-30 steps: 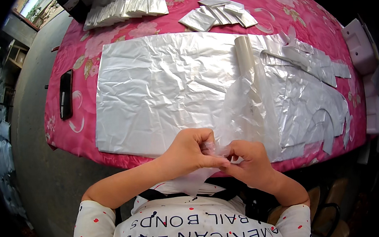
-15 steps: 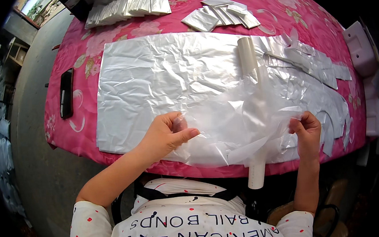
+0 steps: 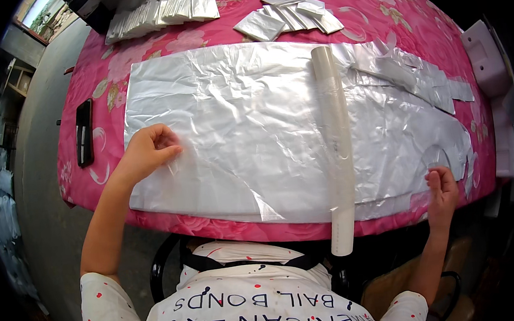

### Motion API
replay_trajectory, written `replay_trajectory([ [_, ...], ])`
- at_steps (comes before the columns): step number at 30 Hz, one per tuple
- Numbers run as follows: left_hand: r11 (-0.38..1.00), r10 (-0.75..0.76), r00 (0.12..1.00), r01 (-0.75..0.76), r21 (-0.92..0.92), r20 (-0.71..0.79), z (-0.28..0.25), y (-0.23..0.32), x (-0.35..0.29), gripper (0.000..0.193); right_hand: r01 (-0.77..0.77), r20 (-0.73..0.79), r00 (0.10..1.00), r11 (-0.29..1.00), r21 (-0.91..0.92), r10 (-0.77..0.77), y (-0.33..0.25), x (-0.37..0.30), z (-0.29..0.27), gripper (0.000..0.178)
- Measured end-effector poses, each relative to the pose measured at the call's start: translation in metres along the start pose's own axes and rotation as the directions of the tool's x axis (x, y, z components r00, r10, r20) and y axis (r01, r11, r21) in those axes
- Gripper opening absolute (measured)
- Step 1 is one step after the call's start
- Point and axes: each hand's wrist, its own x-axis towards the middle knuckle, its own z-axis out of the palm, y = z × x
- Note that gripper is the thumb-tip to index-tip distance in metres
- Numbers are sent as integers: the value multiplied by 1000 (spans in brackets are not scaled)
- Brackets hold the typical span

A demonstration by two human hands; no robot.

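A flat stack of silvery white plastic sheets lies spread before me, and a long pale tube rests across it, its near end sticking out past the table edge. My left hand, over the stack's left part, pinches a thin clear plastic film by its edge. Far to the right, my right hand has fingertips pressed together on the film's other side. Between the hands the film is stretched wide and hard to make out against the sheets.
A black phone lies at the table's left. Folded silvery packets and a longer row of packets lie at the back. Crumpled sheet strips are at the right, near a pink plastic chair. Pink flowered cloth covers the table.
My hands have moved apart, the left one leftward and the right one outward. The film, bunched between them before, is now pulled wide and flatter over the sheets and tube.
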Motion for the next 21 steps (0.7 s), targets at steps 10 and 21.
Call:
replay_trajectory([
  [10, 542, 731, 682, -562, 625, -20, 77, 75, -17, 44, -121, 571, 774, 949, -291, 273, -59, -74, 85, 43],
  [21, 610, 732, 667, -732, 303, 137, 225, 80, -9, 69, -97, 605, 756, 956, -276, 251, -58, -76, 81, 40],
])
